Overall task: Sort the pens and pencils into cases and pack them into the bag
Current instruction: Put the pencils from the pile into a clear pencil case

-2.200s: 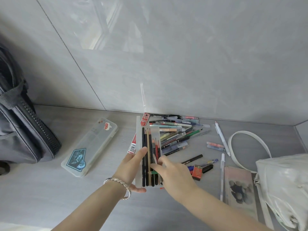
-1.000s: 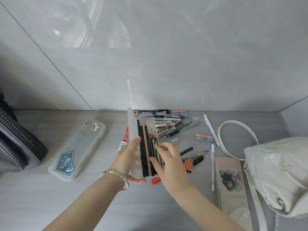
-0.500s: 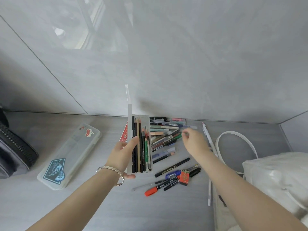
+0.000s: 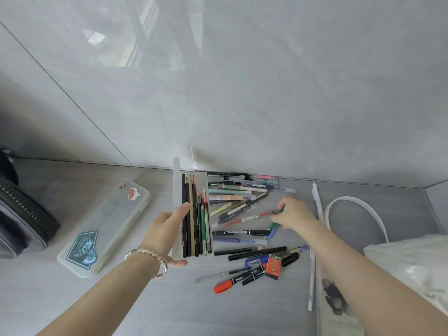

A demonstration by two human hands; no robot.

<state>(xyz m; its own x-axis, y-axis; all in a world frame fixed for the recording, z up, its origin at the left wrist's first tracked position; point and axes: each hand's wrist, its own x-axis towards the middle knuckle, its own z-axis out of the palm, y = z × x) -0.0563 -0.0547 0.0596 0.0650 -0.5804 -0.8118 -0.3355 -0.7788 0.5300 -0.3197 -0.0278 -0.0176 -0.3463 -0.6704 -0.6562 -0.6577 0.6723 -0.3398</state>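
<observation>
Left hand [image 4: 167, 229] holds an open case [image 4: 176, 180] of pencils [image 4: 195, 214]; right hand [image 4: 293, 214] is in the pens.

Far left of the open case, a dark bag [image 4: 21, 226] sits on the bench [image 4: 145, 306]; nearer, a closed clear case [image 4: 104, 229] with stickers lies flat. The left fingers [image 4: 183, 208] grip the open case's left side, thumb across the pencils. Just right of it is the pile of pens [image 4: 242, 197], where the right fingers [image 4: 281, 204] pinch a green pen [image 4: 273, 225]. Further right stands a white bag [image 4: 407, 258].

Grey tiled wall [image 4: 242, 93] rises beyond the right hand [image 4: 293, 214]; red 2B lead box [image 4: 274, 265] lies nearer than it, on the grey worktop [image 4: 121, 299].
</observation>
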